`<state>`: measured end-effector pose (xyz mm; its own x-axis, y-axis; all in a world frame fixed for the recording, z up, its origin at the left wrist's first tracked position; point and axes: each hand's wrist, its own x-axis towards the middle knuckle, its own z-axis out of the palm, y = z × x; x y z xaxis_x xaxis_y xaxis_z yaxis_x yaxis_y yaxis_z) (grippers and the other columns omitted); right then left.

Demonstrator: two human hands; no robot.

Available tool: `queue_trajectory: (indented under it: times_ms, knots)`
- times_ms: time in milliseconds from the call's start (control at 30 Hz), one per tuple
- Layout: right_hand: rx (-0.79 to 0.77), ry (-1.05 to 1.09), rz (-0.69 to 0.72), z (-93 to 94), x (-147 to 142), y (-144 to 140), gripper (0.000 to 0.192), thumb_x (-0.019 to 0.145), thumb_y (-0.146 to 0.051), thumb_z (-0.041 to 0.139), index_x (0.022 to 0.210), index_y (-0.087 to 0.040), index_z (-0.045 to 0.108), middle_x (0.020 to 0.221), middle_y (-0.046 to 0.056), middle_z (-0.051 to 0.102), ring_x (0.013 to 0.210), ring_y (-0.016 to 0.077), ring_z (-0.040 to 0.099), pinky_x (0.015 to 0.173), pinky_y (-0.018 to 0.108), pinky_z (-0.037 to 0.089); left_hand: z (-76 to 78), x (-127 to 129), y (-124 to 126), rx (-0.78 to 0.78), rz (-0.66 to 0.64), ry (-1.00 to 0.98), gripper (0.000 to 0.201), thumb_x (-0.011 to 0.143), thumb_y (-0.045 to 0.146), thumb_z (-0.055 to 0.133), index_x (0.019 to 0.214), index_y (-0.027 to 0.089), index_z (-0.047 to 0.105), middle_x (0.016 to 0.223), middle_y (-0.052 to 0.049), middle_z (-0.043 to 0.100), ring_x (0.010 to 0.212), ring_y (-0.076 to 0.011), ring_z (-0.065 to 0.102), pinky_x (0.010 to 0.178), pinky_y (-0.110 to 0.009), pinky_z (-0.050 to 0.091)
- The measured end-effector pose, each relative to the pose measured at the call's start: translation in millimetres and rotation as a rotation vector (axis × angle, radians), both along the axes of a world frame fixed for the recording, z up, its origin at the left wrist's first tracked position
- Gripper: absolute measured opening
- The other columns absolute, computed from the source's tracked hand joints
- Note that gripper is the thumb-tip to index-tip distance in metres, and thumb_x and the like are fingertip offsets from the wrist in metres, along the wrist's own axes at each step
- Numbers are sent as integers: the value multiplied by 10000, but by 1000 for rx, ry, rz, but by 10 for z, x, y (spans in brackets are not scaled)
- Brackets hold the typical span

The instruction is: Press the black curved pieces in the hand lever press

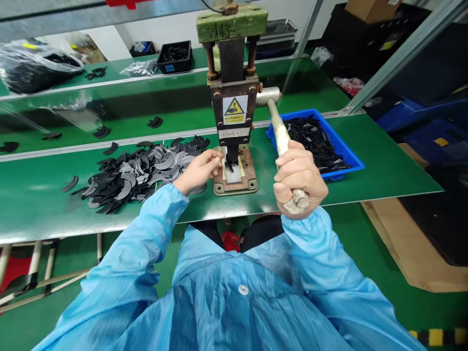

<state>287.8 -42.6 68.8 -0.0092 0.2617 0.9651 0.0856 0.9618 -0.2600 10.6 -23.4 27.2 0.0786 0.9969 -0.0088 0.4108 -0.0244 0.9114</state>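
A hand-lever press with a yellow hand-warning label stands on the green table. My right hand is wrapped round its lever, near the taped lower end. At the left side of the ram, my left hand reaches in with thumb and forefinger pinched together. Whatever lies between those fingertips is too small to make out. Under the ram, a small black curved piece shows on the pale metal plate. Left of the press lies a heap of black and grey curved pieces.
To the right sits a blue tray full of black parts. Several loose curved pieces lie at the left, one of them near the heap. A black bin and a bagged bundle are at the back. A metal post slants at right.
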Motion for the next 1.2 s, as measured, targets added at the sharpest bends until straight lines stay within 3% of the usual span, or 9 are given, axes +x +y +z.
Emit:
queue_trajectory:
  times_ms: [33, 133, 233, 367, 467, 600, 800, 1000, 1200]
  knots:
    - [0, 15, 8, 2, -11, 4, 298, 930, -332, 756, 724, -224, 569, 743, -48, 641, 955, 160, 707, 1163, 591, 561, -22, -111, -151, 96, 26, 73, 289, 1066, 458, 605, 1147, 199, 704, 943, -63, 736, 764, -174, 675, 716, -308, 542]
    - [5, 73, 29, -1, -47, 9, 301, 911, -313, 767, 709, -213, 568, 730, -48, 638, 927, 158, 697, 1140, 573, 561, -176, -381, -659, 326, 140, 571, 333, 1066, 455, 583, 1181, 199, 761, 1193, -150, 762, 1148, -312, 681, 1040, -476, 514]
    - [-10, 80, 23, -7, -62, 4, 294, 907, -306, 766, 711, -216, 567, 731, -49, 639, 926, 164, 699, 1143, 589, 557, -442, -419, -1156, 321, 94, 902, 498, 1043, 510, 615, 1424, 207, 719, 1530, -193, 663, 1412, -410, 565, 1152, -567, 413]
    - [-32, 61, 5, -7, -58, -6, 307, 920, -342, 760, 715, -227, 562, 732, -59, 638, 927, 164, 699, 1145, 617, 563, -754, -245, -1671, 330, 1, 969, 697, 1053, 556, 600, 1643, 190, 543, 1697, -209, 516, 1490, -415, 530, 1159, -558, 385]
    - [-26, 74, 4, 0, -61, -11, 317, 923, -351, 759, 711, -226, 559, 727, -61, 631, 915, 160, 694, 1133, 610, 566, -839, -205, -1866, 412, -61, 941, 561, 1078, 441, 606, 1583, 198, 602, 1611, -198, 615, 1416, -375, 606, 1131, -528, 422]
    - [-17, 65, 2, 8, -55, -9, 310, 928, -337, 753, 714, -228, 557, 726, -48, 628, 924, 171, 696, 1141, 603, 554, -751, -340, -1785, 487, -182, 801, 357, 1115, 226, 486, 1366, 241, 740, 1331, -132, 786, 1196, -280, 723, 1000, -436, 531]
    - [-9, 55, 7, 17, -36, -6, 291, 903, -335, 768, 721, -229, 568, 714, -33, 629, 914, 187, 695, 1138, 620, 551, -607, -421, -1435, 413, -306, 842, 332, 1112, 382, 519, 1261, 230, 774, 1133, -159, 775, 1000, -288, 714, 864, -461, 522]
    - [13, 49, 5, 11, -48, 12, 302, 914, -341, 762, 728, -223, 555, 717, -34, 619, 914, 181, 694, 1130, 619, 554, -680, -300, -1370, 389, -184, 925, 333, 1126, 373, 475, 1132, 251, 785, 1025, -131, 721, 950, -288, 649, 823, -442, 436]
    - [21, 56, -25, 13, -60, 34, 348, 930, -402, 764, 719, -229, 548, 692, -37, 612, 885, 178, 691, 1098, 628, 569, -611, -452, -1165, 322, -24, 872, 384, 1131, 450, 464, 1141, 220, 772, 1059, -143, 719, 1020, -306, 650, 857, -425, 438]
